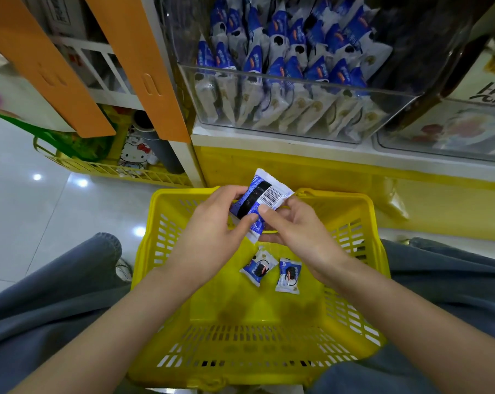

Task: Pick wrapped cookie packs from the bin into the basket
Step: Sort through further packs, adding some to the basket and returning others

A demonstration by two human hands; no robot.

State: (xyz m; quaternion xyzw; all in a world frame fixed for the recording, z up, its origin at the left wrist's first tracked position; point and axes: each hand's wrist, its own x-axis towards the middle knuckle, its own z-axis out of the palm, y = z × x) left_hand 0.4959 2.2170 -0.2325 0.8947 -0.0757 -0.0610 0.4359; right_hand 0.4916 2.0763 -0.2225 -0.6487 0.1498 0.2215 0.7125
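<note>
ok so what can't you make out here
Head view: lower half of the blue-and-white wrapped cookie pack, covered by the left hand and right hand.
Its printed text: too small.
Back rows of the clear plastic bin: cut off by the top edge.

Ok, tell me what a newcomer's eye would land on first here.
The bright yellow basket fills the lower centre of the view. Over its far end, the left grip and right grip hold a blue-and-white cookie pack, barcode side up, while two more packs lie on the basket floor. Behind it, at the top, a clear bin stands crammed with the same blue packs.
</note>
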